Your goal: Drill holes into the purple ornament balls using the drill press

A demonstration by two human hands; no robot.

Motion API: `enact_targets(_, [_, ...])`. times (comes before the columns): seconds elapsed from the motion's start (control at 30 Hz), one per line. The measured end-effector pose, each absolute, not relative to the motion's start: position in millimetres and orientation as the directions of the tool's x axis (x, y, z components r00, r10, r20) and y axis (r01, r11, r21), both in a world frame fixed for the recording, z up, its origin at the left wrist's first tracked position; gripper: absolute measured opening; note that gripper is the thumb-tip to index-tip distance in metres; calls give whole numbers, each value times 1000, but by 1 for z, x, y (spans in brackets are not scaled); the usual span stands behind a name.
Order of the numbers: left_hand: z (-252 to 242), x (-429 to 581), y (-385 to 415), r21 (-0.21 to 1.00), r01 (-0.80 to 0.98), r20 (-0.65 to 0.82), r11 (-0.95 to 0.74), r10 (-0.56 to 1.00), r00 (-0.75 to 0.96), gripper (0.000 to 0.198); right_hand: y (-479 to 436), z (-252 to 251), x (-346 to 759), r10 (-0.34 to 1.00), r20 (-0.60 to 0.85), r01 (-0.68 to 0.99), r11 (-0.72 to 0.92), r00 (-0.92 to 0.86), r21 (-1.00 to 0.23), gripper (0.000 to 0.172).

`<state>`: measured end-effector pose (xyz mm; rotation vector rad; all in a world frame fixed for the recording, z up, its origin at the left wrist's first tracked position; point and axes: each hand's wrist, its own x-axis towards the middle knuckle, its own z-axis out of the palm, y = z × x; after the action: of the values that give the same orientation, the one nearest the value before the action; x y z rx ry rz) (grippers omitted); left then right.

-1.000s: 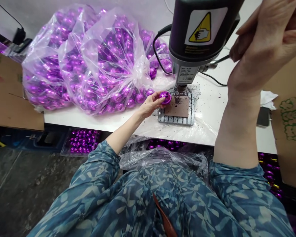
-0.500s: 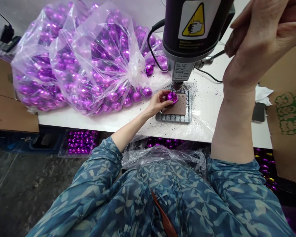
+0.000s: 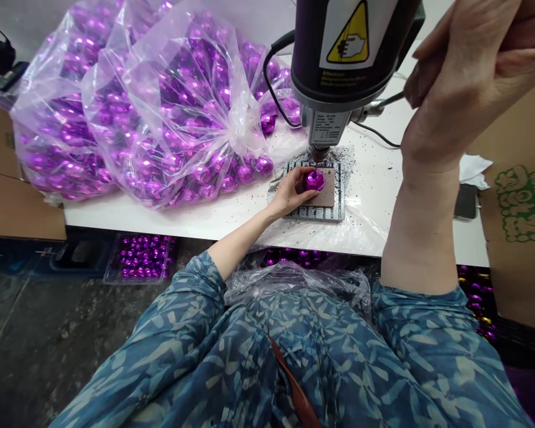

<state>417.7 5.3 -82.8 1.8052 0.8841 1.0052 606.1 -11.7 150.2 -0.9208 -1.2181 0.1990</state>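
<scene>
My left hand (image 3: 290, 193) is closed round a shiny purple faceted ball (image 3: 315, 181), thumb and fingers on its left side. The ball rests on a brown board (image 3: 325, 199) on the slotted metal base (image 3: 340, 208) of a drill press (image 3: 343, 77). Just above the ball is the chuck (image 3: 318, 153), with a thin bit reaching down to the ball's top. At upper right my right hand (image 3: 468, 71) is closed round the metal lever (image 3: 391, 100) of the drill press; its far fingers are partly hidden.
Large clear bags (image 3: 160, 113) of purple balls fill the table's left side. Dark shavings lie round the base. Cardboard boxes (image 3: 519, 208) flank the table, and a phone (image 3: 466, 202) lies at right. A clear tray (image 3: 138, 258) of purple pieces sits below the table edge.
My left hand has moved slightly right with the ball, bringing it under the bit. My right hand stays on the lever, nearly unmoved.
</scene>
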Motion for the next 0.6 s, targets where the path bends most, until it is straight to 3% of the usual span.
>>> enact_targets(0.27, [-84, 418, 7, 929, 109, 278, -353, 862, 423, 66, -40, 122, 596, 444, 775, 420, 661, 449, -622, 90])
enact_targets(0.47, [-84, 417, 7, 921, 132, 276, -367, 853, 444, 65, -19, 83, 602, 260, 875, 422, 796, 409, -434, 61])
enact_targets(0.6, [-86, 417, 6, 924, 107, 286, -367, 850, 442, 64, -9, 62, 607, 176, 903, 417, 841, 392, -345, 69])
